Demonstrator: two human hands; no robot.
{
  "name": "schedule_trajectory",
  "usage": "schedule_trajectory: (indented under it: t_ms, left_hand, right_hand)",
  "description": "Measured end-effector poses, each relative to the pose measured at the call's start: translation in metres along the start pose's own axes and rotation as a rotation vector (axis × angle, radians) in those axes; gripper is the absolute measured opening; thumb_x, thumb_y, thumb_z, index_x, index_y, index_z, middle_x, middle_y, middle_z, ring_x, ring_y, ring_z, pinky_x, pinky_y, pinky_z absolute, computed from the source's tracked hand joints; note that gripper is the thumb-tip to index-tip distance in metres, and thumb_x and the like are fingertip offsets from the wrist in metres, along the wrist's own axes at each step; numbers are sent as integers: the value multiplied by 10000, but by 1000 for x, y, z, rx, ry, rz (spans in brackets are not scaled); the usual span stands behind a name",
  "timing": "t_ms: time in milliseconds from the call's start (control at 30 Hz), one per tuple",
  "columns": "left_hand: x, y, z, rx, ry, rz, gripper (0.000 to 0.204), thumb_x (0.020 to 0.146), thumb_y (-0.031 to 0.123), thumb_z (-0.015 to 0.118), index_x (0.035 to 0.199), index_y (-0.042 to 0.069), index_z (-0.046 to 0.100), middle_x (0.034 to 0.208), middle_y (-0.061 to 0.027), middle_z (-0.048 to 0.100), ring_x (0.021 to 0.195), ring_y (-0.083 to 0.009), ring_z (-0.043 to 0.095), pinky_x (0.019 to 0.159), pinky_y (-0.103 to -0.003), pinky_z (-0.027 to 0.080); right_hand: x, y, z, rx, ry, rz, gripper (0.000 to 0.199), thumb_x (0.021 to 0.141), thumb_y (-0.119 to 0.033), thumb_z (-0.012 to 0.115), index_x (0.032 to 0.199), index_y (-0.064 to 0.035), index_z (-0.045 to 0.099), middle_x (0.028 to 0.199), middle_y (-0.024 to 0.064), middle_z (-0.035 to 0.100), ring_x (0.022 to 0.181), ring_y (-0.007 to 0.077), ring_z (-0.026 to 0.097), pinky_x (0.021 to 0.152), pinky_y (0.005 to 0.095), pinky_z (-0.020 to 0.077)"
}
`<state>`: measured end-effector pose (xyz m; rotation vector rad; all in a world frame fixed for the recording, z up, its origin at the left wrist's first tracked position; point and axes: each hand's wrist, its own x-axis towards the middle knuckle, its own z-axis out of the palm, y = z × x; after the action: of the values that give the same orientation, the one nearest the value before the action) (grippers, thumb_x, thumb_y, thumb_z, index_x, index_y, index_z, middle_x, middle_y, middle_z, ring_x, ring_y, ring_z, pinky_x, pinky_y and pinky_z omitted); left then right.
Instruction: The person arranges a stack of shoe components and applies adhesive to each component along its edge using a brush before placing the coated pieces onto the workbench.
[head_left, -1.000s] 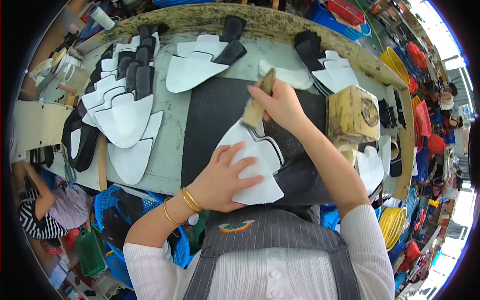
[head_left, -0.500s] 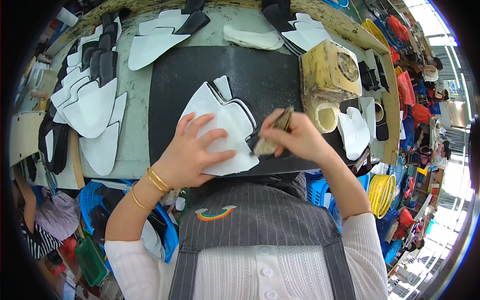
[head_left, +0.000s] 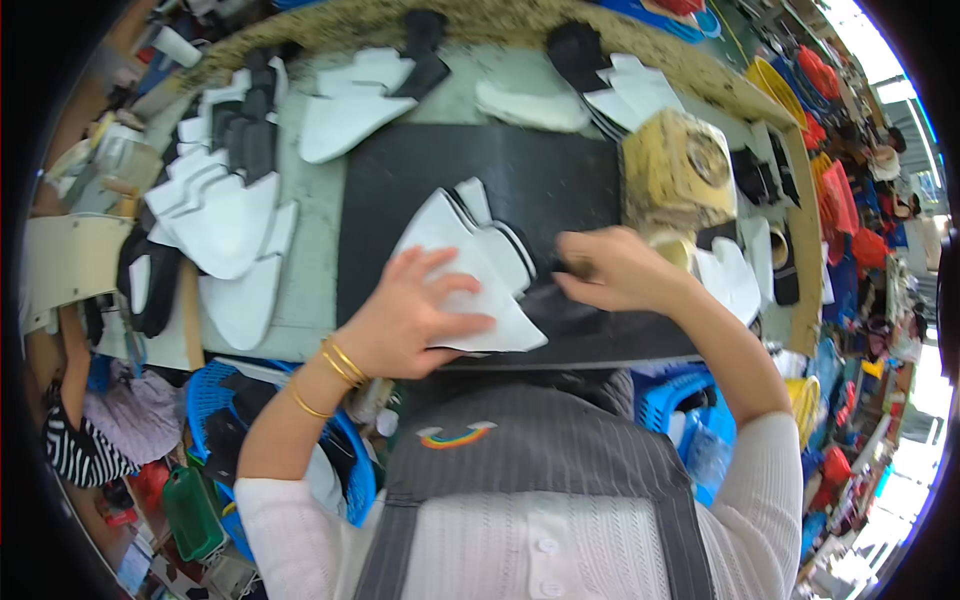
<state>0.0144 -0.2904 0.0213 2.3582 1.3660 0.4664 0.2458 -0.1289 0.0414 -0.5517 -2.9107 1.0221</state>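
A small fanned stack of white shoe-upper pieces point(head_left: 490, 303) with dark edges lies on a black mat point(head_left: 560, 165). My left hand point(head_left: 415, 315) rests on the stack with its fingers spread, flat against the top piece. Just right of the stack's stepped edge, my right hand point(head_left: 630, 272) is closed around a brush point(head_left: 577, 268). Only a dark bit of that brush shows; the fingers and blur hide the rest. Behind my right hand stands a yellow, glue-stained pot point(head_left: 675, 170) with a round dark cap and a spout low on its front.
More stacks of white and black pieces lie at the left point(head_left: 225, 225), the far left point(head_left: 350, 105) and the far right point(head_left: 635, 92). Loose white pieces point(head_left: 728, 280) sit right of the pot. A raised board edge point(head_left: 805, 240) bounds the table; blue baskets point(head_left: 362, 470) stand below its near edge.
The whole view has shifted, so the table sits further right and lower. My right hand has moved slightly away from me, and the brush's pale head no longer shows. My left hand stays on the stack.
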Motion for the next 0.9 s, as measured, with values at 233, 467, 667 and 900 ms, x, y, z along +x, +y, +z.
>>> schedule_trajectory:
  t_ms: [233,467,667,900]
  left_hand:
    - [3,-18,-51,122,513,-87,543,618,-113,487,1092,121,615,1150,-112,555,1072,-311,516,927,-414,407]
    - [-11,-94,-59,646,351,-366,467,763,36,539,1222,118,518,1250,-107,495,1178,-328,435,1006,-456,305]
    - [19,0,-16,141,4,-129,751,662,452,701,1259,64,462,1334,-170,403,1266,-364,325,1037,-495,234]
    - [2,17,8,175,-54,-99,690,555,249,762,1189,109,528,1323,-154,411,1250,-336,361,1036,-486,252]
  right_hand:
    - [-110,14,-32,781,929,230,121,799,-67,564,726,-29,476,649,67,566,562,102,532,478,209,378]
    - [-123,19,-19,748,964,352,104,825,-75,615,864,-5,550,792,75,618,688,113,597,610,222,491]
    - [-96,24,-8,479,920,541,138,831,-120,624,842,9,576,715,35,592,594,79,566,508,210,471]
    - [-98,31,-30,597,697,707,211,819,-181,606,926,1,603,679,22,604,492,70,515,406,215,391]
